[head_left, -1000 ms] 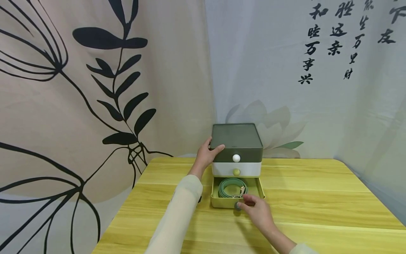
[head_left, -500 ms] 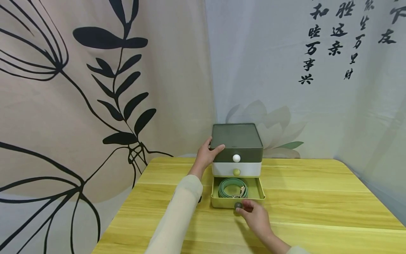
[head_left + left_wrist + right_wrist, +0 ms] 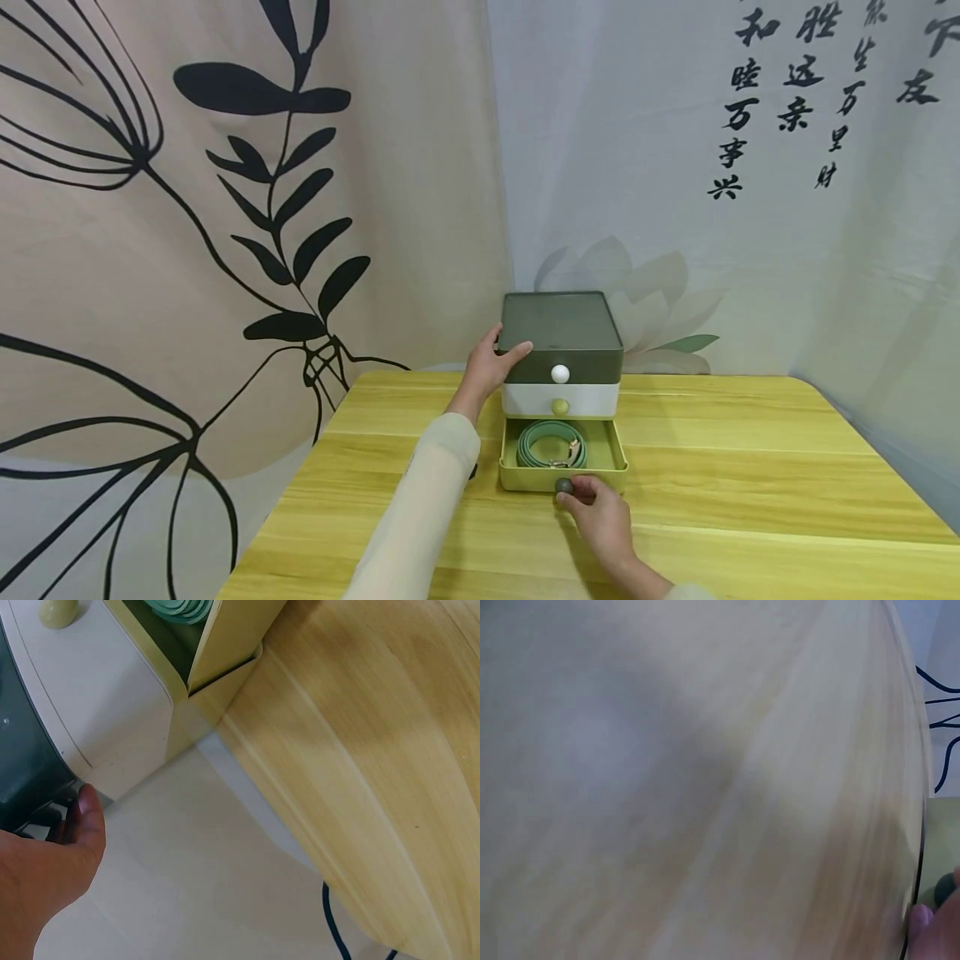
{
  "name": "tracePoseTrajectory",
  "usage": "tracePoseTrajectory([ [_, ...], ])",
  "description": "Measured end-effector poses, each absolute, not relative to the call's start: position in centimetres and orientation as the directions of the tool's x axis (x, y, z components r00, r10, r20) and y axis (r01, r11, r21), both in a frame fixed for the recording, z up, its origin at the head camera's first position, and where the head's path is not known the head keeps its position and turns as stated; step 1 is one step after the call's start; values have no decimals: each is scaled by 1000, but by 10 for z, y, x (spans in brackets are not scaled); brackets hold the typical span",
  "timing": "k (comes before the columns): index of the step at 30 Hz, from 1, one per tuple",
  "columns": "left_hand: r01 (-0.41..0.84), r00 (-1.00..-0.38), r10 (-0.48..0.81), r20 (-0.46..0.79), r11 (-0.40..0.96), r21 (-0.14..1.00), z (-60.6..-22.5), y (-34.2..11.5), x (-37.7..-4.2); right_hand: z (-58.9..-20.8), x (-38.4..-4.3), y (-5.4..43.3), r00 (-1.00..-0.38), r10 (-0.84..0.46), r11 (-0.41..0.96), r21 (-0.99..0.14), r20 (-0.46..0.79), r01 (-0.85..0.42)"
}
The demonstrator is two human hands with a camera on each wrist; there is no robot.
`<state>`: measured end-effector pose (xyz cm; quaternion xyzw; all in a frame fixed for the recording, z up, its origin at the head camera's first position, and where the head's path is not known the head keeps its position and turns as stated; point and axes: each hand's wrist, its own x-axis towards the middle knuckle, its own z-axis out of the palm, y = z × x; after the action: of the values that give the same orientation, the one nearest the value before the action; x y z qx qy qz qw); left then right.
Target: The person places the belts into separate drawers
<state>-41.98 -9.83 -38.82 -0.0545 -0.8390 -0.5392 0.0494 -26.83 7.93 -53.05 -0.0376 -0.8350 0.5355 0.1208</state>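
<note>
A small chest of drawers (image 3: 561,321) stands on the table, with a dark grey-green top, a white middle section and an olive-yellow bottom drawer (image 3: 528,479) pulled out. Inside that drawer lies a coiled green belt (image 3: 528,446) with a metal buckle. My left hand (image 3: 483,367) holds the chest's upper left corner, thumb on the front and fingers along the side; some fingers are hidden. Thumb and fingertips of my right hand (image 3: 603,517) pinch the dark round drawer knob (image 3: 564,486) of the bottom drawer. The right wrist view catches only part of this hand.
A white knob (image 3: 559,373) and a yellow-green knob (image 3: 559,407) sit on the upper drawers. The wooden table (image 3: 750,467) extends to both sides. Behind it hangs a printed curtain (image 3: 420,167). Some small dark thing is partly hidden by the left sleeve (image 3: 427,492).
My right hand has shifted slightly down, and its fingertips now sit at the knob's right side, leaving more of the knob visible. Left hand and drawer look unmoved.
</note>
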Motion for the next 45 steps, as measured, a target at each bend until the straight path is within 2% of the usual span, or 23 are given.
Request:
tracePoseTrajectory([
  [16, 146, -989, 38, 143, 409, 901, -388, -97, -418, -528, -268, 75, -953, 252, 406, -913, 166, -51],
  [45, 146, -989, 31, 147, 436, 888, -385, -96, -418, -525, -291, 68, -942, 300, 378, -925, 151, -28],
])
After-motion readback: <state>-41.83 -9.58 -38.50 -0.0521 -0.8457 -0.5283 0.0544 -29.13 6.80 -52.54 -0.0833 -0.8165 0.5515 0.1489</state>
